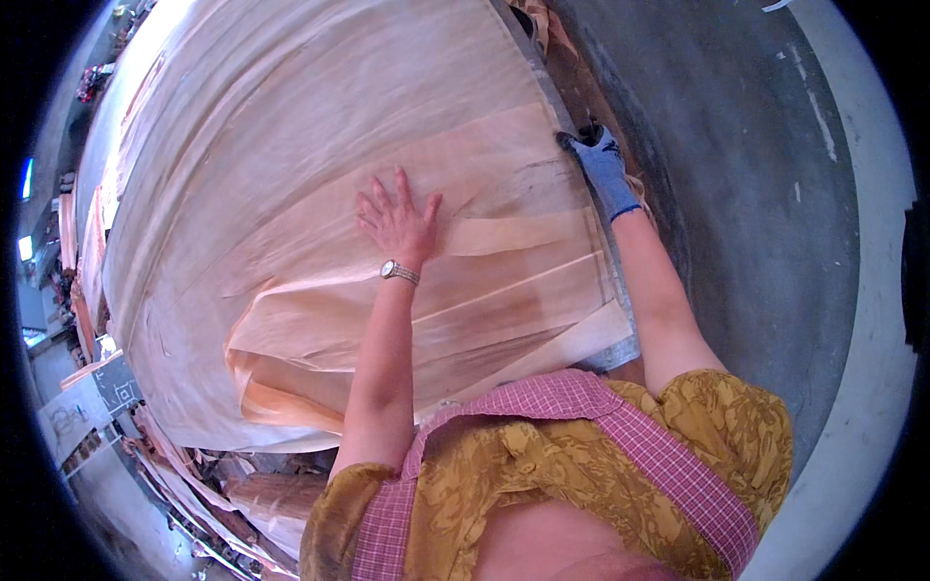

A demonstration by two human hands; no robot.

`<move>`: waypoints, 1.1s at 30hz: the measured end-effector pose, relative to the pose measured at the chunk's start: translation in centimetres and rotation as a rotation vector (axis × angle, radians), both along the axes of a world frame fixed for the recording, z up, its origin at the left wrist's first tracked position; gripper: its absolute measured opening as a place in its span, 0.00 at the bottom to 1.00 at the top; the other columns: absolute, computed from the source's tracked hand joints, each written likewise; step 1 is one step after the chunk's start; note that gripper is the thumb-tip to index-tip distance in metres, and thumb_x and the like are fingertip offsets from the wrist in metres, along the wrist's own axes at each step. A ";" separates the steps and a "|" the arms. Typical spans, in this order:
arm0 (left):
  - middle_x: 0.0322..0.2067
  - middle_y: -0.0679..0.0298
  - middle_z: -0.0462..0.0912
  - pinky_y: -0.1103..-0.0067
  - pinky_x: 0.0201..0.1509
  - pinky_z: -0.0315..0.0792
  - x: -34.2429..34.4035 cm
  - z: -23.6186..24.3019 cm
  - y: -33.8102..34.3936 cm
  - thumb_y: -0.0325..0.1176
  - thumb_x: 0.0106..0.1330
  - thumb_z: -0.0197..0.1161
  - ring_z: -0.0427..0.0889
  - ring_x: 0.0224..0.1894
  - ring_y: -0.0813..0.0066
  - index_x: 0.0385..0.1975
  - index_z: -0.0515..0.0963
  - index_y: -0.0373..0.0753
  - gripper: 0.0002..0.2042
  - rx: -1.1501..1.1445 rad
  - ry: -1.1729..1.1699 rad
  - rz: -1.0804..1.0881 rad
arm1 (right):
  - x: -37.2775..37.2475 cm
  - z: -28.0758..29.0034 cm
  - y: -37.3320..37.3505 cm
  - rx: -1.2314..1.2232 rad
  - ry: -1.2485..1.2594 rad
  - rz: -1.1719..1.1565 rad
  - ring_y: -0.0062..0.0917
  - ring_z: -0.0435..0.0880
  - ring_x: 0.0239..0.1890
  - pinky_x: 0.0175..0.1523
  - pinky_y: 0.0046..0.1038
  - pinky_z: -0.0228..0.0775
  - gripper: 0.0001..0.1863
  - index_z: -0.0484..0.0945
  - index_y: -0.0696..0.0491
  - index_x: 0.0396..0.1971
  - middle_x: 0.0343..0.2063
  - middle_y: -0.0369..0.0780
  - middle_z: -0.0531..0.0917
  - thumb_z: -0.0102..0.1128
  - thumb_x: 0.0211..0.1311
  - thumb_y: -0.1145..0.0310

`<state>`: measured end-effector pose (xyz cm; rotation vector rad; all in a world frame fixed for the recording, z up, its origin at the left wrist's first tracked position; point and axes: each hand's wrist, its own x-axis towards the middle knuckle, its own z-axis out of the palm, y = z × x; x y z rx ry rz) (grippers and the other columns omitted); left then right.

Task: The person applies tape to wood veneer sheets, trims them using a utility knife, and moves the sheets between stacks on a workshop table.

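My left hand (397, 218), bare with a wristwatch, lies with fingers spread on a large pale sheet of thin wood veneer (329, 107). Beneath and below it are narrower peach veneer strips (513, 232), with a folded, wrinkled piece (266, 397) near my body. My right hand (601, 165), in a blue-grey glove with dark fingers, is closed at the right edge of the sheets, where a grey strip (620, 339) runs along the border; its fingertips are partly hidden there.
A grey concrete floor (756, 194) runs along the right, bordered by a paler curved band (852, 290). At the far left and lower left are piles of rough veneer pieces (170, 455), a pale panel (92, 407) and other clutter.
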<state>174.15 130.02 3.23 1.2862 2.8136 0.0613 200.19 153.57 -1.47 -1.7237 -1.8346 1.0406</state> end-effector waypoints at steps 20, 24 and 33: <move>0.66 0.54 0.60 0.47 0.64 0.53 -1.6 1.0 1.0 0.38 0.64 0.52 0.55 0.67 0.43 0.67 0.58 0.59 0.28 0.094 -0.064 -0.020 | -17.3 7.6 -11.0 0.473 -0.639 1.033 0.36 0.85 0.22 0.23 0.42 0.72 0.10 0.68 0.51 0.43 0.22 0.43 0.83 0.45 0.67 0.63; 0.64 0.52 0.62 0.44 0.60 0.56 -1.3 1.4 1.9 0.36 0.64 0.52 0.55 0.66 0.39 0.64 0.64 0.57 0.25 0.009 -0.050 0.000 | -16.1 7.2 -9.9 0.461 -0.595 1.095 0.37 0.85 0.23 0.23 0.40 0.72 0.11 0.68 0.53 0.43 0.23 0.45 0.84 0.46 0.65 0.65; 0.63 0.52 0.64 0.51 0.62 0.58 0.0 0.9 4.8 0.61 0.55 0.61 0.58 0.66 0.46 0.57 0.69 0.42 0.35 0.146 0.065 0.069 | -7.1 7.1 -3.8 0.382 -0.581 1.250 0.42 0.84 0.28 0.32 0.43 0.73 0.13 0.70 0.53 0.45 0.26 0.48 0.83 0.44 0.64 0.67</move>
